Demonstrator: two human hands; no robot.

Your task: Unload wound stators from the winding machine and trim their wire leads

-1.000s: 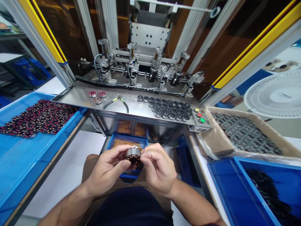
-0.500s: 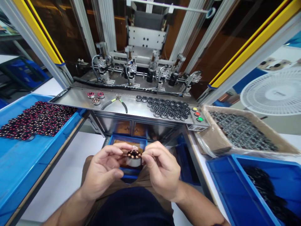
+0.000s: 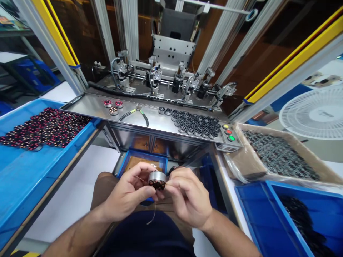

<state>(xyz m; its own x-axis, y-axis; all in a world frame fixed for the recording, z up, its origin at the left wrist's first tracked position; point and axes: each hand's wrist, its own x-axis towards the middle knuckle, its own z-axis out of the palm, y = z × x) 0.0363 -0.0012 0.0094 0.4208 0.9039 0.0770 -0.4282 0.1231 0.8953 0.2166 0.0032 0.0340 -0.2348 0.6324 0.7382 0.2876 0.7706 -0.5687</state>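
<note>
Over my lap I hold a small round motor stator (image 3: 157, 179) with a silver ring and copper windings. My left hand (image 3: 128, 195) grips it from the left, fingers curled around its rim. My right hand (image 3: 187, 199) pinches its right side with thumb and forefinger. A thin copper wire (image 3: 153, 214) hangs down from the stator between my hands.
A steel shelf (image 3: 96, 105) ahead carries three wound stators (image 3: 113, 106), pliers (image 3: 134, 114), several dark rings (image 3: 195, 123) and coloured buttons (image 3: 228, 132). A blue tray (image 3: 21, 167) of wound stators lies left; a cardboard box (image 3: 281, 157) and blue bin (image 3: 268, 221) lie right. A small blue bin (image 3: 144, 159) sits below the shelf.
The stator has been turned in my fingers: silver ring up, then windings up, now tilted with the ring on top. A loose wire now hangs below it. My hands sit slightly lower.
</note>
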